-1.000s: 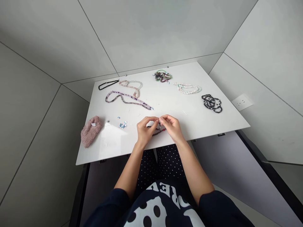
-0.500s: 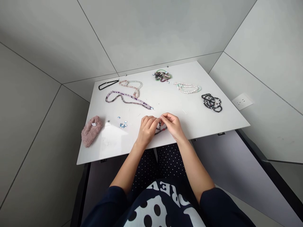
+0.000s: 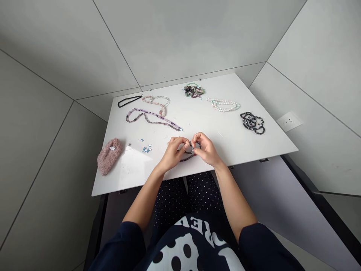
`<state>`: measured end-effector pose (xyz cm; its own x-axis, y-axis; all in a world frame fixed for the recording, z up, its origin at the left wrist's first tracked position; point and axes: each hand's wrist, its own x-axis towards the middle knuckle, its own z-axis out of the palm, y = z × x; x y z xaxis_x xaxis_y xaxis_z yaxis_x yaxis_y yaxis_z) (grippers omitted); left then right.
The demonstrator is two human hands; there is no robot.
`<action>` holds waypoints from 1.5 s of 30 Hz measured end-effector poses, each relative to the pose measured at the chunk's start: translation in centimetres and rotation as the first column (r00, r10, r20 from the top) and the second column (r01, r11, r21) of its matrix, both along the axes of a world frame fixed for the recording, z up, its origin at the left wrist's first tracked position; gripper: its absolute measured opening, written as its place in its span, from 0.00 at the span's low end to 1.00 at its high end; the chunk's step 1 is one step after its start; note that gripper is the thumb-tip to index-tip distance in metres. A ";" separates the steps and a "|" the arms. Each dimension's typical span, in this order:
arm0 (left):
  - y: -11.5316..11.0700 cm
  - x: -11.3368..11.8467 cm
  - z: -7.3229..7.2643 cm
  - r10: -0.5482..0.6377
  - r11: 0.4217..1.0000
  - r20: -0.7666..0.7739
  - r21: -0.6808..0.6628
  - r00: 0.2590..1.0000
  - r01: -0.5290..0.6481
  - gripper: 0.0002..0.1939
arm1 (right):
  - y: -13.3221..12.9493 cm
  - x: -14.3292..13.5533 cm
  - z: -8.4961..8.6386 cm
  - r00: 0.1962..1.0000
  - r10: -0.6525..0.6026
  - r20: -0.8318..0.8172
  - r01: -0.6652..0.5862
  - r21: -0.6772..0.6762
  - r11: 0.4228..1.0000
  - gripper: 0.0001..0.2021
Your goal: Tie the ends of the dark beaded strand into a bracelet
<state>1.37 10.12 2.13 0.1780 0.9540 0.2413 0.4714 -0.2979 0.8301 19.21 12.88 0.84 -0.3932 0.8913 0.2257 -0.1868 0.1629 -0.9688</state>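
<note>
One dark beaded strand [image 3: 185, 159], red bead [image 3: 194, 154] included, near the front edge of the white desk [image 3: 239, 143], worked two-handed: left hand [image 3: 172, 152] with grip pinched on it, right hand [image 3: 208, 151] with fingers curled against it, closure too small to tell. Step in hand, by appearance: fine fingertip work on the strand; next move calls for a steady left pinch and small, precise right-hand adjustments

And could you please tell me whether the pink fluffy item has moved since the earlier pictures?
No, the pink fluffy item has not visibly moved: it lies at the same spot on the left edge of the white table.
</note>
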 end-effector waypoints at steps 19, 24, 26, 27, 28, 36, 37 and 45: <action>0.3 -0.4 0.7 0.087 0.882 0.640 -0.406 0.764 0.240 0.11 | -0.6 -1.5 -0.9 0.984 -0.159 -0.084 0.160 0.003 0.987 0.04; 0.0 0.5 0.8 0.156 0.943 0.745 -0.307 0.648 0.125 0.10 | -0.7 -1.6 -1.0 0.951 -0.178 -0.254 0.135 -0.176 0.975 0.03; 0.0 0.8 0.7 0.175 0.948 0.820 -0.289 0.544 0.130 0.11 | -0.7 -1.6 -1.0 0.919 -0.176 -0.353 0.094 -0.238 0.967 0.03; 0.0 0.8 0.6 0.183 0.950 0.850 -0.282 0.493 0.133 0.13 | -0.7 -1.6 -1.0 0.901 -0.182 -0.394 0.077 -0.267 0.961 0.03; 0.0 0.9 0.5 0.191 0.952 0.873 -0.276 0.448 0.131 0.14 | -0.6 -1.5 -1.0 0.884 -0.193 -0.425 0.067 -0.295 0.953 0.04; 0.1 1.1 -0.2 0.222 0.972 0.897 -0.236 0.381 -0.012 0.17 | -0.8 -1.7 -1.0 0.849 -0.260 -0.460 0.054 -0.414 0.909 0.08; 0.2 1.1 -0.3 0.215 0.974 0.885 -0.226 0.413 -0.025 0.16 | -0.8 -1.7 -1.0 0.852 -0.267 -0.451 0.059 -0.424 0.904 0.08; 0.2 -1.3 -1.4 0.185 0.982 0.729 -0.113 0.660 -0.150 0.12 | 0.1 0.6 -2.0 0.860 -0.343 -0.377 0.152 -0.454 0.878 0.08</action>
